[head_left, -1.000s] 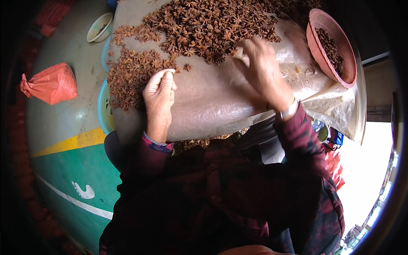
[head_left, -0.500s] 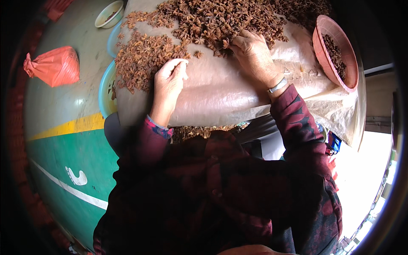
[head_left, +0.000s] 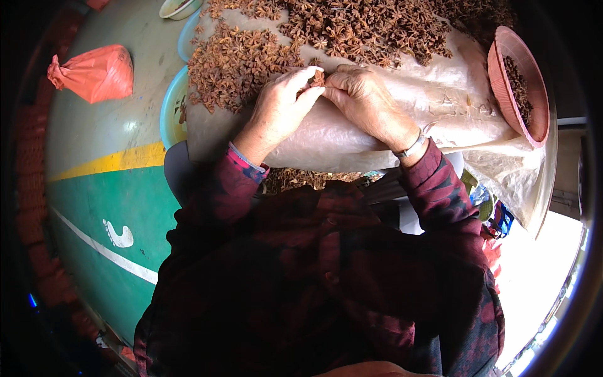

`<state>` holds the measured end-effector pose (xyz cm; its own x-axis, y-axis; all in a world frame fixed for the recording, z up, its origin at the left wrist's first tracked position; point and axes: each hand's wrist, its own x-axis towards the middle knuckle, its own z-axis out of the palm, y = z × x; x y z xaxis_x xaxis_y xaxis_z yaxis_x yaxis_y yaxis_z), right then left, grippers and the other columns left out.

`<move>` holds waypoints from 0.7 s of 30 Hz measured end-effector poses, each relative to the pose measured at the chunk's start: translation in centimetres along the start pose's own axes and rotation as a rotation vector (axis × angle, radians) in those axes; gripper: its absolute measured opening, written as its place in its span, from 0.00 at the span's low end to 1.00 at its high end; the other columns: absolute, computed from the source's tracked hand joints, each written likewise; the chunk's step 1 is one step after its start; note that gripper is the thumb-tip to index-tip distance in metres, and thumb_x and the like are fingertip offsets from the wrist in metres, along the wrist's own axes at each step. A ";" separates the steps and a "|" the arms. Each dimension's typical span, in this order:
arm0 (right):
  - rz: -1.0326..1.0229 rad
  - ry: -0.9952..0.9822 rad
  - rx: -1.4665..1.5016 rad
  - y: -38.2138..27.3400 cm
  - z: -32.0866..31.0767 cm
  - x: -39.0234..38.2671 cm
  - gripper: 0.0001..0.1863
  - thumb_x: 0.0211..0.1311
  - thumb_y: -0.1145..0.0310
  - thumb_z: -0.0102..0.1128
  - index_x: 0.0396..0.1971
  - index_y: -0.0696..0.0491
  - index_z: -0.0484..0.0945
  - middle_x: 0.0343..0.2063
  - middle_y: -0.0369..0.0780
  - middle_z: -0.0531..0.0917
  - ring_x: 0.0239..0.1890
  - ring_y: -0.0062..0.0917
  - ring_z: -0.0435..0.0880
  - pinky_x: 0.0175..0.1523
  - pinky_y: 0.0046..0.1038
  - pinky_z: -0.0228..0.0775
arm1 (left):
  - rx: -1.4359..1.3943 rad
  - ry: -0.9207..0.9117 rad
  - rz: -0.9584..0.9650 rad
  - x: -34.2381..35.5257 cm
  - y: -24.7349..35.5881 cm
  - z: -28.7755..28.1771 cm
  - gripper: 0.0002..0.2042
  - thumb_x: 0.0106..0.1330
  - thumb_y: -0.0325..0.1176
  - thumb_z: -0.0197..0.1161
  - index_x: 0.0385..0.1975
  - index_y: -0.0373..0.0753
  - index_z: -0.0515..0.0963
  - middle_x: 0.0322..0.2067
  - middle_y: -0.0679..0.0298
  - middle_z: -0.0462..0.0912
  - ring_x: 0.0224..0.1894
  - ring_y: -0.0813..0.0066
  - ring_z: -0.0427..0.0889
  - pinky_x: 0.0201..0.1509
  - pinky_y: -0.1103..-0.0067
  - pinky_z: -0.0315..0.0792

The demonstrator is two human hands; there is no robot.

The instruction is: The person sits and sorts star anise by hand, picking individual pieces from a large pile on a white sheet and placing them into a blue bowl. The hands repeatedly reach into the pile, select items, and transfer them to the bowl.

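Both hands meet over the near part of a plastic-covered table. A brown star anise is pinched between the thumb and forefinger of my left hand. From the other side, my right hand has its thumb and forefinger closed at the same piece, its other fingers curled under. My fingers hide part of it. Beyond the hands spreads a large dark heap of star anise. A lighter, reddish-brown pile of star anise lies to the left, close by my left hand.
At the table's right edge, a pink plastic basket tilts, with small dark pieces inside. Light-blue basins stand along the left edge, with a pale bowl farther off. A tied red sack rests on the floor.
My right hand has drawn back from the dark heap toward my left hand, which has moved right to meet it. A star anise now shows between their fingertips. The view has shifted slightly.
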<state>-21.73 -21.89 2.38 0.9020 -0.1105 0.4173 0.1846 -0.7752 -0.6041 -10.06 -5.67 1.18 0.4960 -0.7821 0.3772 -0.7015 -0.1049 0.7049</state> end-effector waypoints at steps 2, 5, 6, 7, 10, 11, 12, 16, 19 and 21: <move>-0.076 -0.039 -0.168 -0.2 -0.2 -0.1 0.05 0.59 0.69 0.65 0.29 0.55 0.82 0.32 0.43 0.84 0.37 0.37 0.83 0.45 0.37 0.75 | 0.131 0.000 0.135 0.3 0.0 -0.1 0.16 0.67 0.28 0.65 0.54 0.37 0.80 0.39 0.58 0.85 0.40 0.66 0.86 0.47 0.73 0.79; -0.165 -0.095 -0.465 -0.3 -0.7 -0.5 0.06 0.54 0.71 0.62 0.33 0.52 0.84 0.36 0.39 0.84 0.43 0.33 0.82 0.52 0.36 0.72 | 0.331 -0.097 0.174 0.4 -0.1 -0.7 0.14 0.67 0.28 0.64 0.51 0.37 0.80 0.42 0.55 0.85 0.43 0.57 0.87 0.48 0.68 0.81; -0.166 -0.101 -0.497 -0.2 -0.9 -0.7 0.08 0.53 0.71 0.61 0.34 0.51 0.84 0.37 0.38 0.84 0.45 0.32 0.82 0.53 0.37 0.71 | 0.392 -0.142 0.158 0.3 -0.1 -0.9 0.13 0.67 0.28 0.63 0.51 0.37 0.80 0.42 0.56 0.85 0.43 0.57 0.86 0.48 0.68 0.81; -0.213 -0.072 -0.513 0.0 -1.1 -0.9 0.09 0.52 0.71 0.61 0.35 0.50 0.85 0.37 0.37 0.84 0.46 0.31 0.81 0.55 0.37 0.70 | 0.454 -0.186 0.144 0.3 -0.2 -1.2 0.13 0.67 0.28 0.63 0.50 0.37 0.80 0.43 0.57 0.85 0.43 0.56 0.86 0.47 0.67 0.82; -0.109 0.040 -0.616 1.3 -1.8 -0.9 0.06 0.60 0.73 0.64 0.36 0.51 0.85 0.34 0.40 0.85 0.43 0.32 0.83 0.54 0.34 0.73 | 0.484 -0.165 0.039 0.4 -0.7 -2.3 0.12 0.68 0.31 0.63 0.50 0.40 0.80 0.43 0.58 0.85 0.43 0.57 0.87 0.46 0.67 0.82; -0.035 0.099 -0.528 1.7 -2.1 -0.9 0.05 0.62 0.73 0.65 0.37 0.52 0.86 0.33 0.41 0.85 0.41 0.32 0.84 0.53 0.34 0.75 | 0.470 -0.134 0.014 0.6 -1.1 -2.9 0.13 0.68 0.32 0.63 0.51 0.40 0.80 0.43 0.58 0.85 0.42 0.57 0.87 0.46 0.67 0.82; 0.018 0.174 -0.296 2.1 -2.5 -1.0 0.04 0.65 0.72 0.65 0.36 0.53 0.86 0.30 0.42 0.86 0.35 0.35 0.86 0.46 0.34 0.80 | 0.509 -0.107 -0.026 0.9 -1.4 -3.4 0.14 0.69 0.32 0.63 0.52 0.41 0.80 0.43 0.57 0.85 0.42 0.57 0.87 0.46 0.67 0.81; 0.386 0.189 0.025 1.9 -3.4 -2.5 0.08 0.70 0.68 0.64 0.41 0.56 0.86 0.34 0.45 0.88 0.36 0.29 0.88 0.43 0.31 0.82 | 0.449 0.016 -0.049 0.5 -1.8 -4.4 0.19 0.69 0.33 0.65 0.59 0.43 0.79 0.50 0.52 0.86 0.46 0.58 0.88 0.49 0.69 0.81; 0.458 0.107 0.119 -0.2 -3.6 -4.1 0.10 0.71 0.67 0.64 0.44 0.56 0.86 0.37 0.45 0.89 0.38 0.27 0.88 0.46 0.30 0.82 | 0.310 0.012 0.027 -0.4 -1.2 -3.3 0.18 0.68 0.32 0.67 0.57 0.41 0.81 0.49 0.52 0.86 0.44 0.61 0.88 0.47 0.71 0.80; 0.339 -0.055 0.253 -1.9 -4.0 -5.4 0.11 0.71 0.66 0.64 0.47 0.56 0.86 0.38 0.45 0.89 0.39 0.28 0.88 0.47 0.29 0.82 | 0.254 -0.086 0.076 -1.1 -0.6 -2.0 0.16 0.68 0.33 0.67 0.54 0.41 0.82 0.48 0.52 0.86 0.45 0.58 0.87 0.47 0.70 0.80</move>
<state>-28.49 -22.27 4.00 0.9463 -0.2941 0.1341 -0.0419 -0.5228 -0.8514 -9.17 -3.53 1.50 0.3989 -0.8419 0.3634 -0.8465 -0.1858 0.4988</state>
